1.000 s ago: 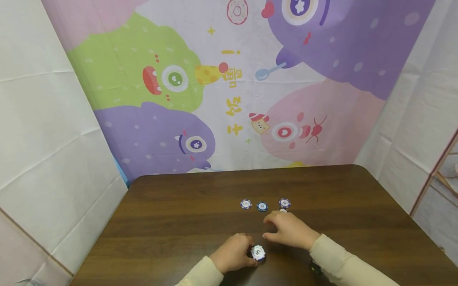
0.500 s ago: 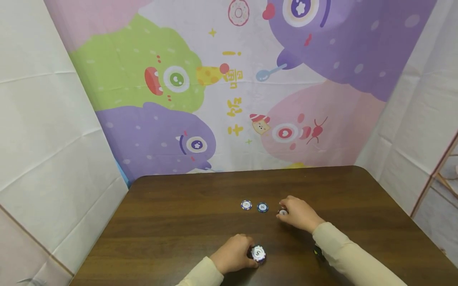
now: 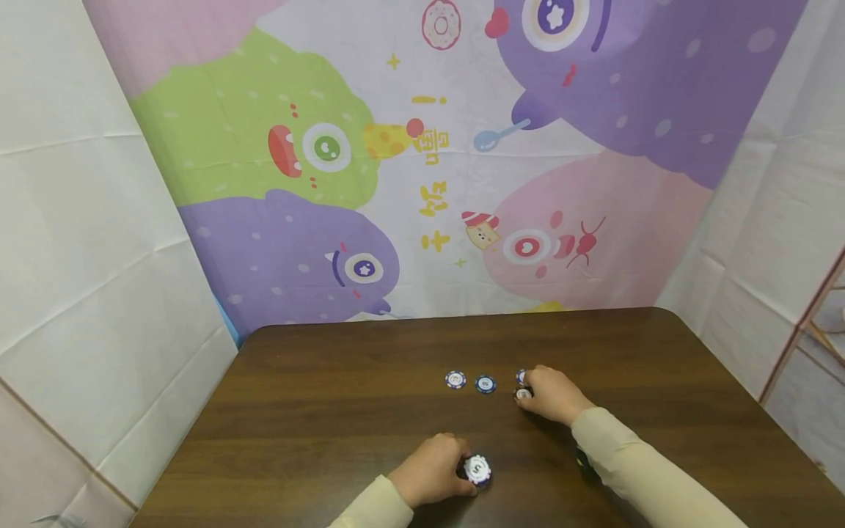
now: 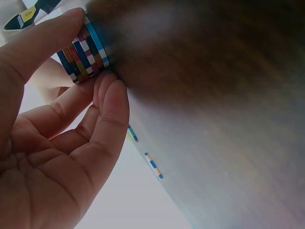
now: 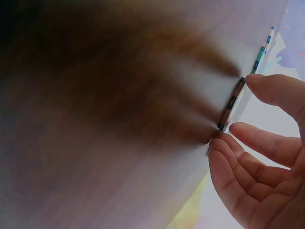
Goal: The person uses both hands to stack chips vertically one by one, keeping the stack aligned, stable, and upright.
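Observation:
My left hand grips a short stack of poker chips near the front of the table, thumb and fingers on its sides. A white chip marked 5 tops the stack. In the left wrist view, the coloured edges of the stack show between thumb and fingers. Farther right and back, my right hand holds a brown poker chip flat by its edge; the right wrist view shows the thumb at one end of it. Behind it lies a blue-and-white chip, partly covered by the fingers.
Left of the right hand, a blue-and-white chip and a dark green-blue chip marked 50 lie flat in a row. The brown wooden table ends at a cartoon-print cloth. White panels flank both sides.
My right hand has moved back and right, from in front of the brown chip to around it. The blue-and-white chip behind sits slightly farther left. The left hand stays with its stack.

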Tool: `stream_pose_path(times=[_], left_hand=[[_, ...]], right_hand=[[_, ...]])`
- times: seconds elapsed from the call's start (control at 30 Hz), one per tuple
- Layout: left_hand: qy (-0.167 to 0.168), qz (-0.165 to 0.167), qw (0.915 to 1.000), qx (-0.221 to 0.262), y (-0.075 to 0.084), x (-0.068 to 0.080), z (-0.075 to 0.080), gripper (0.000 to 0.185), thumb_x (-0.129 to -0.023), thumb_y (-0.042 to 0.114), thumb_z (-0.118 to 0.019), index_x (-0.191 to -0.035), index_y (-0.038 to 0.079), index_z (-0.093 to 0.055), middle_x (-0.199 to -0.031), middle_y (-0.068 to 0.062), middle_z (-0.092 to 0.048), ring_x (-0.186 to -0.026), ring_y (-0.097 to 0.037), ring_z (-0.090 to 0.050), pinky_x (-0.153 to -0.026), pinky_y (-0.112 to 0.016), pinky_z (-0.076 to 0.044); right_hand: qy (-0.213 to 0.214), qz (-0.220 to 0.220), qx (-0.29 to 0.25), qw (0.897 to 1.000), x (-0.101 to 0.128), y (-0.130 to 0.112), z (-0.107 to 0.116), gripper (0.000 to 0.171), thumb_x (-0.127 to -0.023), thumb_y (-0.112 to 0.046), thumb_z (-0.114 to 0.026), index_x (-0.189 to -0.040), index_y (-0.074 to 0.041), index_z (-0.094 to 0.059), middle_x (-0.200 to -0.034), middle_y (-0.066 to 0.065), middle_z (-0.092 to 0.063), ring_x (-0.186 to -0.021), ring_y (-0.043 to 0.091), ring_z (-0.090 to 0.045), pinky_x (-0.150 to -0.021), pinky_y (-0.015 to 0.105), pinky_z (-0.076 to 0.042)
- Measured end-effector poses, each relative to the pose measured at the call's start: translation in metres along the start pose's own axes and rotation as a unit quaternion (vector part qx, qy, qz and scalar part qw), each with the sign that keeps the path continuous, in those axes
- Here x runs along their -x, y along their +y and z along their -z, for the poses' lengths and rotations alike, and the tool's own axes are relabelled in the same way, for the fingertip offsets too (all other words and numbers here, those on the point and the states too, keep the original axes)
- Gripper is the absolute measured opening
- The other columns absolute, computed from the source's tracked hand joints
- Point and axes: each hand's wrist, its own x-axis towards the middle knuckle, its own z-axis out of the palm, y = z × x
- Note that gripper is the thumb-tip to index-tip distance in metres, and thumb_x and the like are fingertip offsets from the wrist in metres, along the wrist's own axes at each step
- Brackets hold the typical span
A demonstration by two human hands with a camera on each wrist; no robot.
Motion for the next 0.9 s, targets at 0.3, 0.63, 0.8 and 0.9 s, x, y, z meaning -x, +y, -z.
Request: stream_pose_path(times=[0.3, 0.63, 0.8, 0.9], left_hand=[[-0.003, 0.004, 1.0000, 0.002, 0.0003, 0.0002, 0.0004, 0.030, -0.066, 0.030, -0.087, -0.079, 0.015, -0.065, -0.071, 0.011, -0.058, -0.067, 0.000, -0.048, -0.062, -0.018, -0.040], [-0.002, 0.001, 1.0000, -0.001, 0.0010, 0.0008, 0.0009, 0.029, -0.066, 0.030, -0.087, -0.079, 0.015, -0.065, -0.070, 0.011, -0.059, -0.067, 0.000, -0.048, -0.062, -0.018, -0.040], [-0.001, 0.001, 1.0000, 0.002, 0.0010, 0.0008, 0.0007, 0.029, -0.066, 0.029, -0.087, -0.078, 0.015, -0.065, -0.070, 0.010, -0.058, -0.067, -0.001, -0.048, -0.062, -0.018, -0.040], [0.000, 0.003, 1.0000, 0.004, 0.0013, 0.0008, 0.0010, 0.029, -0.066, 0.029, -0.087, -0.078, 0.015, -0.065, -0.070, 0.010, -0.058, -0.067, -0.001, -0.047, -0.062, -0.017, -0.040]], right_hand=[[0.002, 0.004, 0.001, 1.000, -0.0005, 0.0006, -0.0005, 0.027, -0.084, -0.018, -0.072, -0.064, -0.015, -0.054, -0.072, 0.001, -0.050, -0.068, 0.017, -0.044, -0.064, 0.035, -0.040], [-0.008, 0.012, -0.003, 1.000, -0.0033, 0.0006, -0.0011, 0.021, -0.083, -0.016, -0.070, -0.067, -0.015, -0.057, -0.072, 0.000, -0.052, -0.069, 0.016, -0.045, -0.065, 0.035, -0.041], [-0.011, 0.021, -0.004, 1.000, -0.0042, 0.0000, 0.0001, 0.025, -0.083, -0.015, -0.070, -0.063, -0.014, -0.055, -0.068, -0.001, -0.050, -0.066, 0.016, -0.043, -0.064, 0.035, -0.039], [-0.015, 0.027, 0.000, 1.000, -0.0042, -0.0009, 0.0013, 0.026, -0.082, -0.015, -0.070, -0.062, -0.013, -0.053, -0.066, -0.001, -0.049, -0.065, 0.016, -0.042, -0.063, 0.034, -0.039]])
